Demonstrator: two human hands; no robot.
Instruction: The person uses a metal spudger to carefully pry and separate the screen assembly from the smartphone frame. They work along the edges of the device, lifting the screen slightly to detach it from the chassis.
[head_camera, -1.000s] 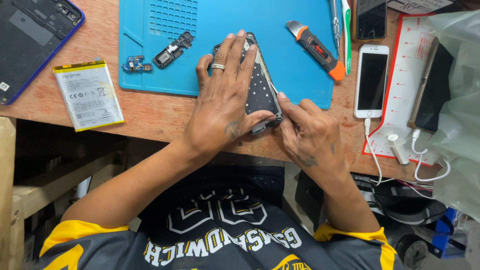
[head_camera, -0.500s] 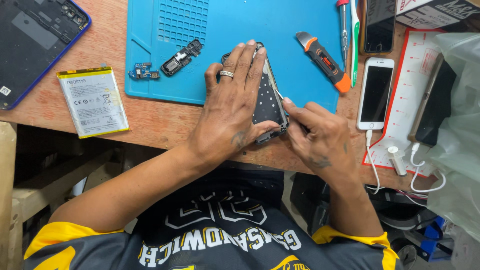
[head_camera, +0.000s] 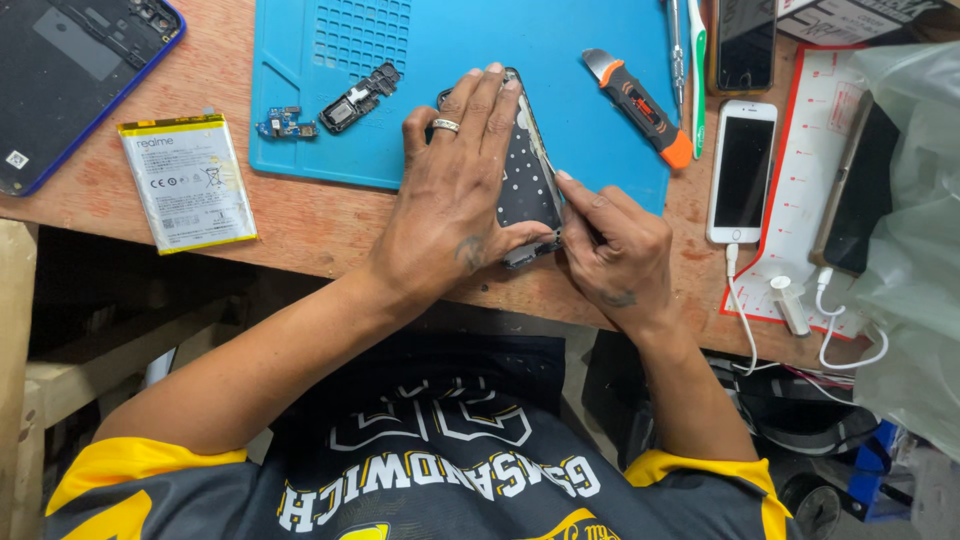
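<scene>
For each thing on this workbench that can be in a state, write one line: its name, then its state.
Left hand: flat on the opened phone, pressing it down.
Right hand: fingertips pinching the phone's lower edge.
Opened phone: back off, insides exposed.
Battery: removed, lying loose.
White phone: screen dark, cable plugged in.
Back cover: detached, inside up.

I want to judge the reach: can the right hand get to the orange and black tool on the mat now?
Probably yes. The tool lies bare on the blue mat, just beyond the right hand, with nothing between them. But that hand is busy at the edge of the opened phone under the left hand.
</scene>
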